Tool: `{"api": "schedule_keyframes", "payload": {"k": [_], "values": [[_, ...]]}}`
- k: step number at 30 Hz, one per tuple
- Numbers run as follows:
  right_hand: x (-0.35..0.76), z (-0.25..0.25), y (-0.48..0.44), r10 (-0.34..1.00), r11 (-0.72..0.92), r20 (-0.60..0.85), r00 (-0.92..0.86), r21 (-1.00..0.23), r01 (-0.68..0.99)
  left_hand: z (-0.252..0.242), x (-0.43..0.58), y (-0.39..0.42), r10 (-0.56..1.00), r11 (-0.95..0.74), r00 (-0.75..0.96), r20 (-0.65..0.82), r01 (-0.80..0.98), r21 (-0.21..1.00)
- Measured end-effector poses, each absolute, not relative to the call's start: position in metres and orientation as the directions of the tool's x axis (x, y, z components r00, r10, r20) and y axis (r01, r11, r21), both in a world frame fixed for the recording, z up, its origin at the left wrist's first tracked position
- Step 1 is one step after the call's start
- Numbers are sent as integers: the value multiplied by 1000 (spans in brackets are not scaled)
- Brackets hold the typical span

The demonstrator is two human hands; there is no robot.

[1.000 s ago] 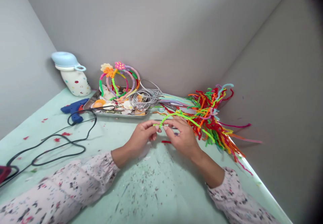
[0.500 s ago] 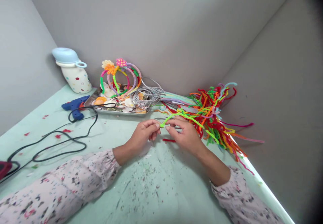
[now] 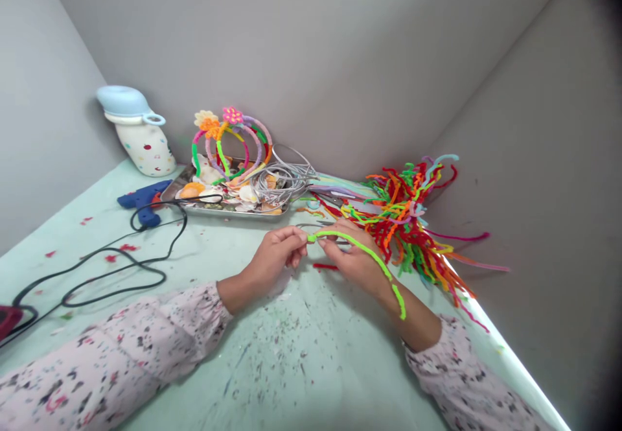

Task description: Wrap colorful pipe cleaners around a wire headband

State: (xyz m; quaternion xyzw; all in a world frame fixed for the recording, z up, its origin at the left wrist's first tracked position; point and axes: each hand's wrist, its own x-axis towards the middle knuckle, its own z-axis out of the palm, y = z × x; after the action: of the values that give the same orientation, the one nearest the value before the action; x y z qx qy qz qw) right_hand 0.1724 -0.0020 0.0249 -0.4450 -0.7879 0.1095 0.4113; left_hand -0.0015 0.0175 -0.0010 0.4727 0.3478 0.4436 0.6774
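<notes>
A lime-green pipe cleaner (image 3: 372,255) runs from between my hands, arches over the back of my right hand and hangs down across the wrist. My left hand (image 3: 282,249) is closed, with thumb and index finger pinching its short bunched end. Close beside it, my right hand (image 3: 352,256) has its thumb and fingers pinched at the pipe cleaner near that end. Thin grey strands (image 3: 313,225) show just behind the fingertips; whether they are held I cannot tell. Below the right fingers lies a short red piece of pipe cleaner (image 3: 324,266).
At the back stands a metal tray (image 3: 233,214) with shells, coiled grey wire (image 3: 286,185) and colourful flower headbands (image 3: 233,139). A blue glue gun (image 3: 146,201), its black cord and a white bottle (image 3: 146,146) are left. Bundled pipe cleaners (image 3: 413,223) lie right.
The free length of the lime-green pipe cleaner has swung down toward me and now lies over my right hand and wrist. Both hands stay almost in place.
</notes>
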Motion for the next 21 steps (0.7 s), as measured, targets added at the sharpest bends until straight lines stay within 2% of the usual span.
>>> {"api": "schedule_keyframes", "payload": {"k": [14,21], "values": [[182,14,6,640,700,650,-410,-273,660,2,0,16,942,163,333,-53,-313,936],[180,18,2,612,710,669,-422,-230,665,2,0,16,940,163,337,-51,-314,935]]}}
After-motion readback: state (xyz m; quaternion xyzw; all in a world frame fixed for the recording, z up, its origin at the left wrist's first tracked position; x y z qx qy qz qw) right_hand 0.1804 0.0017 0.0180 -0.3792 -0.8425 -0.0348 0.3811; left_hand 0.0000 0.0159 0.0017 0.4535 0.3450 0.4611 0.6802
